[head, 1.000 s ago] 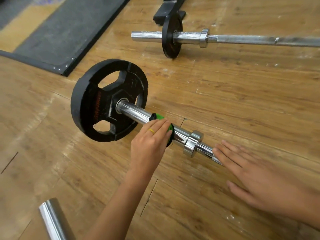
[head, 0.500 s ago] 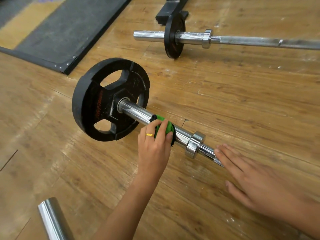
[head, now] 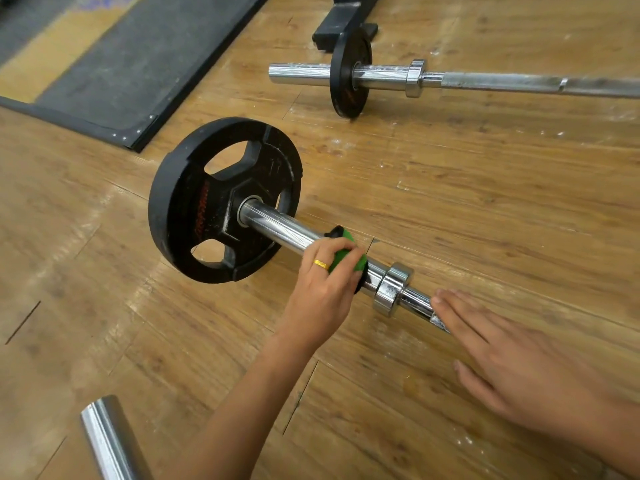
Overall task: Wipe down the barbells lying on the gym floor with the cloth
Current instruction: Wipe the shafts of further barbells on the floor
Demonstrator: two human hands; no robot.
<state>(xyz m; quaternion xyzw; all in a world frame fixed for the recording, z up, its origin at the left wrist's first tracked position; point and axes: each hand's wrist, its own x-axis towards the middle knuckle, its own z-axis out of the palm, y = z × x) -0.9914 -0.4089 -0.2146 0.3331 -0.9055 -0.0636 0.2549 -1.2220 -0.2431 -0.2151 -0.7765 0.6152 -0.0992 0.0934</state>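
A chrome barbell (head: 277,227) lies on the wooden floor with a black weight plate (head: 207,206) on its sleeve. My left hand (head: 322,285) grips a green and black cloth (head: 343,256) wrapped round the sleeve, between the plate and the chrome collar (head: 393,289). My right hand (head: 512,362) lies flat with straight fingers over the knurled shaft just past the collar. A second barbell (head: 485,79) with a smaller black plate (head: 348,72) lies further back.
A dark rubber mat (head: 114,74) covers the floor at the back left. A black rack foot (head: 343,22) stands behind the far barbell. The end of another chrome bar (head: 107,441) pokes in at the bottom left.
My left hand has slid the cloth along the sleeve away from the plate, closer to the collar. My right hand has stayed on the shaft.
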